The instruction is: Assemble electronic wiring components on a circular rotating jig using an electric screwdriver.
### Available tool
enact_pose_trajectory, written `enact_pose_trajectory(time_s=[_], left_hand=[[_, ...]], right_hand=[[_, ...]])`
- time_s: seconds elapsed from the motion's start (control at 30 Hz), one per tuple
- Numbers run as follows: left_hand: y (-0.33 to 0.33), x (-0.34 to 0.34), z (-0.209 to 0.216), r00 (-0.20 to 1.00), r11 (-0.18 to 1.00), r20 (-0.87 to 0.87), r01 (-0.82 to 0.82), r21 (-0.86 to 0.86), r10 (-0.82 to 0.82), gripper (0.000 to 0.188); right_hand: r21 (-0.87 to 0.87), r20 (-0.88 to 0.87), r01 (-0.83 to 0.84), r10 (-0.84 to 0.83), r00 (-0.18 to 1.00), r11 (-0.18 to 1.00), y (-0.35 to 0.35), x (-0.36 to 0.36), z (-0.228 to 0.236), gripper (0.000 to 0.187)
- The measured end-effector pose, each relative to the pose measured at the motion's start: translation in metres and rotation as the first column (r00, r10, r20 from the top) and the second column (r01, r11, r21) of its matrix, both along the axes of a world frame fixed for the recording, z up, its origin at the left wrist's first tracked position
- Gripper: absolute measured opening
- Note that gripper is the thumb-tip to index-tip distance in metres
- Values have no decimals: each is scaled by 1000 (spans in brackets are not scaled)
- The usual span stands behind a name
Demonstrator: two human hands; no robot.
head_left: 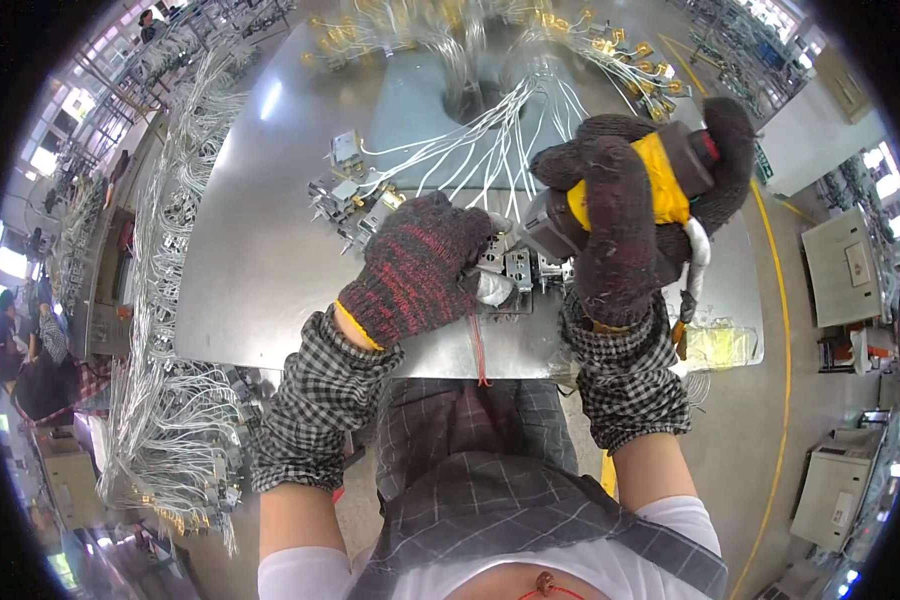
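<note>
My right hand (615,200), in a dark knit glove, wraps round a dark cordless power tool (660,175) banded with yellow. The tool's front end points down and left, over a small metal connector block (518,266) with holes; its tip is hidden. My left hand (415,265) wears a red-and-black knit glove with pale covered fingertips. Its thumb and forefinger close on the left side of that block, near the table's front edge. White cables (500,150) fan out from the far side toward the block and a cluster of metal connectors (355,190) on the left.
The round metal table (260,250) lies before me. More cables with gold-coloured ends (660,85) sit at its far side. Bundles of white cables (190,180) hang along the left. A yellow pad (720,345) lies at the right edge. Red wires (478,350) hang over the front edge.
</note>
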State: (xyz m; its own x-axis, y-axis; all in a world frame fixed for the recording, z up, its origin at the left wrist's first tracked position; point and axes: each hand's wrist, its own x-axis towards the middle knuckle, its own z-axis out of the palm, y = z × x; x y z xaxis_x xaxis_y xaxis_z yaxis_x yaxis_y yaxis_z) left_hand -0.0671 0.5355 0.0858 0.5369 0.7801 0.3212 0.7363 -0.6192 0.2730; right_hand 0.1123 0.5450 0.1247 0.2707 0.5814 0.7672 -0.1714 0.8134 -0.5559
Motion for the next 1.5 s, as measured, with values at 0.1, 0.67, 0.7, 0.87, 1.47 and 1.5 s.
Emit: enact_pose_trajectory(time_s=[0.1,0.67,0.7,0.87,1.47,1.5], left_hand=[[-1,0,-3,1000,996,9,-8,-91,9,50],[-7,-46,0,824,864,558,204,-460,102,54],[-14,-37,1,613,780,740,306,-546,277,55],[-38,-22,0,356,745,810,334,-577,467,59],[-10,10,3,976,915,100,-140,-379,191,64],[-9,8,3,976,891,78,-149,-428,201,63]], right_hand=[[-93,-231,-146,122,965,985,0,1,-14,76],[13,33,22,-22,999,1000,-8,-6,-10,79],[11,31,20,-21,999,1000,-7,-7,-10,79],[135,-61,-236,246,967,962,6,-9,-2,66],[-134,-246,-169,132,960,977,7,18,-22,74],[-231,-324,-215,133,937,949,11,24,-31,71]])
